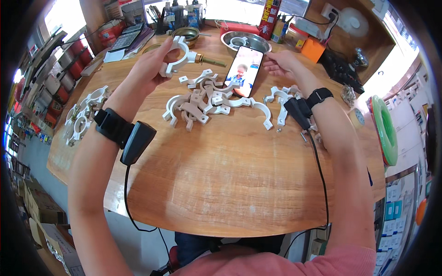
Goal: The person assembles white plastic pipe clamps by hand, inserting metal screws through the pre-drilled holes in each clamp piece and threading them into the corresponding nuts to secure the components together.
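My left hand (149, 69) grips a white ring-shaped pipe clamp (189, 56), raised above the far left of the table. A brass-coloured bolt (212, 61) with a nut sticks out from the clamp's right side. Beside the upper right edge of a propped phone (241, 73) is my right hand (282, 63), its fingers curled together. What those fingers hold, if anything, is too small to make out. In front of the phone lies a pile of loose white clamp halves (202, 102). Behind it, a steel bowl (251, 40) contains a white ring-shaped piece.
Assembled clamps (83, 123) lie at the table's left edge. More clamp halves (279, 97) and small screws (303, 136) are by my right wrist. A brass-coloured bowl (185, 33), a calculator (126, 37) and a red spray can (269, 18) stand along the back. Cables hang from both wrist straps.
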